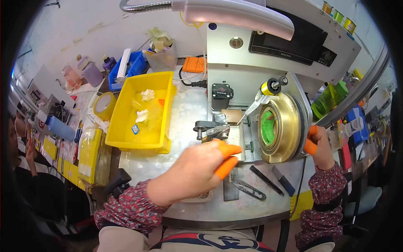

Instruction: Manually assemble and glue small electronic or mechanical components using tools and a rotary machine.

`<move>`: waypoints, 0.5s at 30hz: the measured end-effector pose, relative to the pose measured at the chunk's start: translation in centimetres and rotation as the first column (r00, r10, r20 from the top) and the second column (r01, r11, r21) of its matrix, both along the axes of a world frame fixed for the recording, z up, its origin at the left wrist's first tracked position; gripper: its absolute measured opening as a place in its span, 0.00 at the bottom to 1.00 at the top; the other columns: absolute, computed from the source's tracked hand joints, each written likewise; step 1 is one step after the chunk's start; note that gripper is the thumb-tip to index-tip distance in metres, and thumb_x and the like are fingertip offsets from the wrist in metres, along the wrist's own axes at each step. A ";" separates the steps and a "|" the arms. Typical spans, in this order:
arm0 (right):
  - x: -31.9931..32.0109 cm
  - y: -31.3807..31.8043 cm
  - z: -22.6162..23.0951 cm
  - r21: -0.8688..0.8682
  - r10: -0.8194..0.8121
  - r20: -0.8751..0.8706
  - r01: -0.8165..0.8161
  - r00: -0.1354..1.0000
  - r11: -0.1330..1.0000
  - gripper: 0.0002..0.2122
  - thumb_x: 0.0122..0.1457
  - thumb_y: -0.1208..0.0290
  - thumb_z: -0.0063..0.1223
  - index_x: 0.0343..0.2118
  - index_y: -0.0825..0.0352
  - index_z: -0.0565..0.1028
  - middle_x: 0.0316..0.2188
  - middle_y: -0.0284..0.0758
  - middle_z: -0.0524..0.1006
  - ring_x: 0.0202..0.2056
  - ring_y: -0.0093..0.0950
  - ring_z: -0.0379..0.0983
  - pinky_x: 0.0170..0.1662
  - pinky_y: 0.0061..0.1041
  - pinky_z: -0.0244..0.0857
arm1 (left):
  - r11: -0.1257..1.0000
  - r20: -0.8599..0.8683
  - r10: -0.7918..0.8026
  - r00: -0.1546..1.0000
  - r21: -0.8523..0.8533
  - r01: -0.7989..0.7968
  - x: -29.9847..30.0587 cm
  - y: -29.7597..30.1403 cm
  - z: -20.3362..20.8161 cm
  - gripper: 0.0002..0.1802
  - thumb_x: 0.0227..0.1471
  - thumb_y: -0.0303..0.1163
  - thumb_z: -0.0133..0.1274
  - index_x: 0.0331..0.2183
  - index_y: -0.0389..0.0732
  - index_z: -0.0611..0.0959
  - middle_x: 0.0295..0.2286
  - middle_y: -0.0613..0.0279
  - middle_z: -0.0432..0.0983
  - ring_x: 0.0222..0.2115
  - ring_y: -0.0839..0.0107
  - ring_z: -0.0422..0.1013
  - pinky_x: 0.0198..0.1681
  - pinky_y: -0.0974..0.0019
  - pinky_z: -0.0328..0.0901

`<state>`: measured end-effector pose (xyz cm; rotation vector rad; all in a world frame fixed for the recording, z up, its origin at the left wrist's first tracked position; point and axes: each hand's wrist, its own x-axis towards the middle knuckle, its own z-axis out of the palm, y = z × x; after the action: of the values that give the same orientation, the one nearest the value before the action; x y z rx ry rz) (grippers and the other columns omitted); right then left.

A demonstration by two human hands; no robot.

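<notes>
My left hand (189,170), with orange finger covers, is in front of the small metal clamp (214,131) on the machine. Its thumb and forefinger come close together in a pinch; anything between them is too small to make out. My right hand (322,147), also in orange finger covers, has its fingers curled at the dark right rim of a brass-coloured wheel (289,126). A green lining (267,128) shows inside the wheel's hollow. Above it sits a spool of yellow thread (270,87), and a thin pointed metal arm (252,110) slants down toward the clamp.
On the table's near part lie thread snips (249,190), a black stick-shaped tool (266,180) and a dark-handled blade (283,181). A yellow bin (168,113) with white scraps stands left. The white machine housing (235,63) rises behind, under a lamp (239,17). Another person (31,155) is far left.
</notes>
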<state>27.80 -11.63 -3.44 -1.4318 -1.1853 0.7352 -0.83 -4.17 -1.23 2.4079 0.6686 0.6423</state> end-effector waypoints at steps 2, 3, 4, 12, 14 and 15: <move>0.6 -0.7 1.3 -0.112 0.170 0.150 -0.155 0.974 0.982 0.06 0.43 0.78 0.57 0.25 0.70 0.73 0.17 0.23 0.67 0.19 0.10 0.59 0.22 0.12 0.52 | 0.992 -0.002 0.103 0.995 0.066 -0.103 -1.7 0.2 0.6 0.08 0.42 0.26 0.52 0.31 0.38 0.77 0.20 0.56 0.70 0.22 0.61 0.68 0.25 0.67 0.62; 0.0 -0.7 1.6 -0.112 0.144 0.186 -0.124 0.972 0.986 0.05 0.43 0.78 0.57 0.25 0.70 0.73 0.16 0.22 0.66 0.18 0.10 0.57 0.21 0.11 0.49 | 0.984 -0.012 0.147 0.989 0.101 -0.146 -2.4 0.3 1.2 0.08 0.41 0.25 0.52 0.30 0.38 0.78 0.20 0.55 0.70 0.22 0.62 0.68 0.25 0.67 0.62; -0.5 -0.7 1.8 -0.109 0.117 0.223 -0.095 0.968 0.989 0.04 0.44 0.78 0.56 0.24 0.70 0.74 0.15 0.22 0.66 0.17 0.09 0.55 0.20 0.11 0.47 | 0.972 -0.018 0.192 0.981 0.138 -0.188 -2.9 0.5 1.6 0.07 0.41 0.24 0.53 0.29 0.37 0.78 0.20 0.55 0.70 0.22 0.62 0.68 0.25 0.68 0.62; -1.7 -0.1 2.8 -0.004 -0.037 0.149 0.038 0.988 0.999 0.04 0.46 0.78 0.54 0.25 0.71 0.74 0.17 0.23 0.69 0.19 0.10 0.61 0.22 0.10 0.53 | 0.878 0.148 0.360 0.921 0.282 -0.388 -3.8 2.1 1.2 0.07 0.39 0.25 0.54 0.27 0.39 0.79 0.20 0.56 0.70 0.21 0.61 0.68 0.23 0.65 0.63; -1.5 -0.1 2.7 -0.014 -0.066 0.134 0.069 0.989 0.998 0.04 0.47 0.78 0.54 0.26 0.72 0.74 0.18 0.23 0.70 0.20 0.10 0.62 0.23 0.10 0.54 | 0.870 0.168 0.359 0.918 0.296 -0.395 -3.7 2.5 0.8 0.07 0.39 0.25 0.54 0.27 0.39 0.79 0.21 0.56 0.71 0.21 0.60 0.69 0.24 0.66 0.63; -1.1 -0.2 2.6 -0.012 -0.079 0.149 0.082 0.986 0.997 0.04 0.47 0.78 0.53 0.26 0.72 0.74 0.18 0.24 0.71 0.21 0.10 0.63 0.24 0.10 0.55 | 0.870 0.178 0.364 0.914 0.285 -0.402 -3.7 2.7 0.6 0.07 0.39 0.25 0.54 0.27 0.39 0.79 0.21 0.56 0.71 0.22 0.60 0.69 0.24 0.66 0.63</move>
<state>26.68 -11.80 -0.85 -1.5627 -1.2285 0.5931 -4.54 -1.48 -0.66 2.5141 1.0802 1.1252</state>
